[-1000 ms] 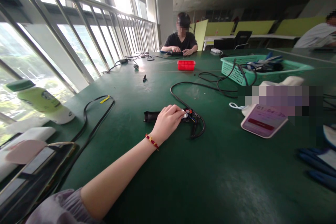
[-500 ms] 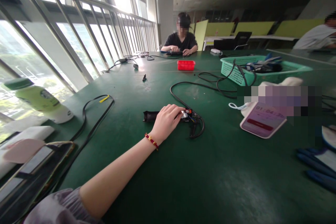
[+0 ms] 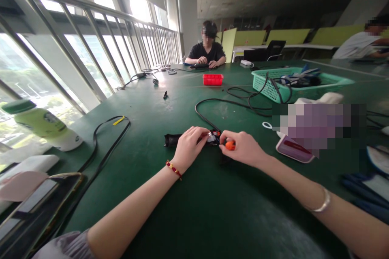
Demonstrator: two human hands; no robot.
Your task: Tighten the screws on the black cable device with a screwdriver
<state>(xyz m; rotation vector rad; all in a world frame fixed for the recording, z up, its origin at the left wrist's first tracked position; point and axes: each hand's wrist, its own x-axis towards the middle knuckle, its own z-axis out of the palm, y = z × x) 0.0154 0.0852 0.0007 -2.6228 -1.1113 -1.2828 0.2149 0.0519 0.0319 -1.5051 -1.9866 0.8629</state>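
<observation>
A black corded tool (image 3: pixel 172 140) lies on the green table, its right end opened so that wires and small orange and silver parts show. My left hand (image 3: pixel 191 144), with a red beaded bracelet, is closed over the middle of the tool, its fingertips at the silver part. Close on the right, my right hand (image 3: pixel 243 147) is closed on a small orange piece (image 3: pixel 230 145) that sticks out of its fist. The rest of that piece is hidden by the fingers. A black cord (image 3: pixel 209 120) runs off from the tool's right end.
A green basket (image 3: pixel 273 89) with cables stands at the back right, beyond a phone (image 3: pixel 293 149). Further off are a red bin (image 3: pixel 212 79) and a seated person (image 3: pixel 206 52). A bottle (image 3: pixel 42 125), a looped cable (image 3: pixel 105 151) and a dark device (image 3: pixel 33 206) lie left.
My right hand has come in from the right with the orange piece and is now at the tool's right end. My left hand stays on the tool. The view has tilted slightly.
</observation>
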